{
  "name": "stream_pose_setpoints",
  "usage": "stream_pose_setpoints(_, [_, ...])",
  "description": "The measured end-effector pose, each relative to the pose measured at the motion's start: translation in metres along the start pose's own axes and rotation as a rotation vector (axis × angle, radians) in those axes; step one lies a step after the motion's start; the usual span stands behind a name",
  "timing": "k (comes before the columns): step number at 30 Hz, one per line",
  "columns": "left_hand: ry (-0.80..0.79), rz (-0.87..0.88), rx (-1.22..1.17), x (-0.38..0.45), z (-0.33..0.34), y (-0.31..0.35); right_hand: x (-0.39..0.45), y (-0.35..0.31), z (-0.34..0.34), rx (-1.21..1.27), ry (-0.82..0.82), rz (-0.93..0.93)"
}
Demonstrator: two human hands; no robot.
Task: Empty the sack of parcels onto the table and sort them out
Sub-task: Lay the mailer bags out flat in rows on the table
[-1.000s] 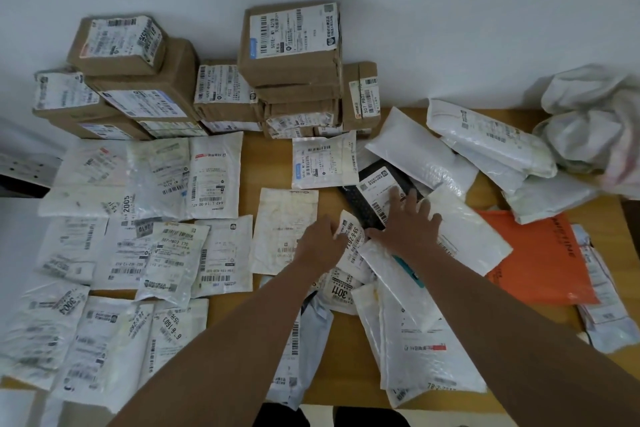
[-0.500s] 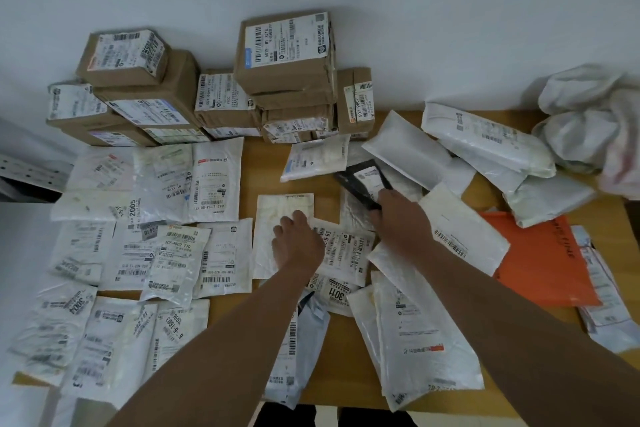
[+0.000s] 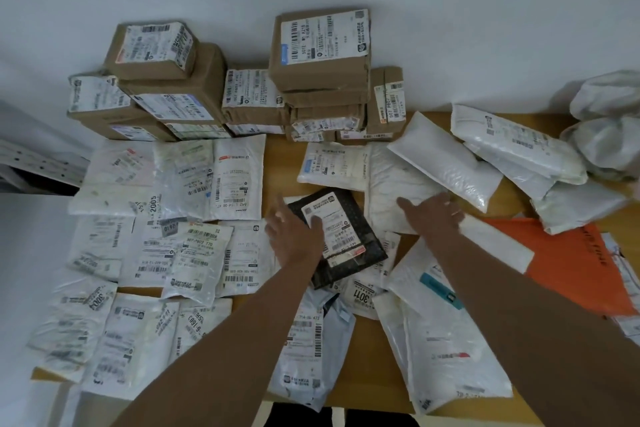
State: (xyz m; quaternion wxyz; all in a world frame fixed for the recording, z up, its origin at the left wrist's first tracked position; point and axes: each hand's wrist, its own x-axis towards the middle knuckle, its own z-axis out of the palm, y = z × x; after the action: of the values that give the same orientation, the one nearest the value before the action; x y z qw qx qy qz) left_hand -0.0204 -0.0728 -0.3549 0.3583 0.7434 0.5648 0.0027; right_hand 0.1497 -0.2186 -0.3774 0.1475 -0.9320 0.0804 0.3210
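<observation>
Both hands spread — black parcel (image 3: 341, 237) now flat.

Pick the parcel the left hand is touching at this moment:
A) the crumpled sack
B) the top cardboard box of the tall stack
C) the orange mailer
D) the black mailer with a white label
D: the left hand lies with straight fingers on the left edge of the black mailer at the table's middle, while the orange mailer, the top cardboard box and the crumpled sack lie apart from it, untouched.
</observation>
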Motion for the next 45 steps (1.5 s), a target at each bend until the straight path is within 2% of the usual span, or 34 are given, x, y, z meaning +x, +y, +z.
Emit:
stream_pose_setpoints(1, [-0.017,0.168,0.148,-0.001,-0.001,-0.004,0.006,-0.001,-0.001,-0.031,-0.002,0.05])
stream_pose_setpoints(3, [-0.177,0.433,0.344,-0.001,0.0,-0.013,0.013,-0.002,0.004,-0.132,0.039,0.052])
stream_pose_setpoints(5, [-0.36,0.527,0.487,0.002,0.005,-0.024,0.021,-0.001,0.01,-0.176,0.073,0.042])
stream_pose_setpoints(7, [-0.466,0.526,0.551,0.007,0.007,-0.031,0.026,-0.004,0.012,-0.156,0.064,0.048])
stream_pose_setpoints(9, [-0.506,0.509,0.572,0.01,0.007,-0.033,0.027,-0.009,0.008,-0.11,0.04,0.011])
stream_pose_setpoints(15, [-0.589,0.482,0.688,0.012,0.006,-0.023,0.004,-0.018,-0.017,0.349,0.009,-0.062])
stream_pose_setpoints(18, [-0.592,0.469,0.74,0.012,0.01,-0.017,-0.019,-0.024,-0.041,0.494,-0.023,-0.131])
stream_pose_setpoints(28, [-0.571,0.453,0.651,0.006,0.005,-0.013,-0.096,-0.02,-0.107,0.867,0.096,-0.312])
stream_pose_setpoints(31, [-0.477,0.49,0.512,0.005,0.003,-0.014,-0.103,-0.014,-0.116,1.043,0.016,-0.265])
stream_pose_setpoints(33, [-0.408,0.539,0.264,0.002,0.001,-0.012,-0.109,-0.014,-0.117,1.167,-0.086,-0.177])
stream_pose_setpoints(35, [-0.491,0.468,-0.124,-0.001,-0.003,-0.003,-0.11,-0.014,-0.112,1.243,-0.19,-0.054])
stream_pose_setpoints(38, [-0.687,0.145,-0.632,0.0,-0.013,0.018,-0.11,-0.015,-0.107,1.324,-0.338,0.048])
stream_pose_setpoints(40, [-0.743,0.074,-0.782,0.008,-0.018,0.023,-0.111,-0.017,-0.105,1.376,-0.496,0.091])
stream_pose_setpoints(42, [-0.79,0.089,-0.918,0.015,-0.022,0.023,-0.109,-0.022,-0.103,1.364,-0.648,0.113])
stream_pose_setpoints(45, [-0.825,0.008,-1.02,0.019,-0.03,0.022,-0.105,-0.029,-0.098,1.292,-0.808,0.06])
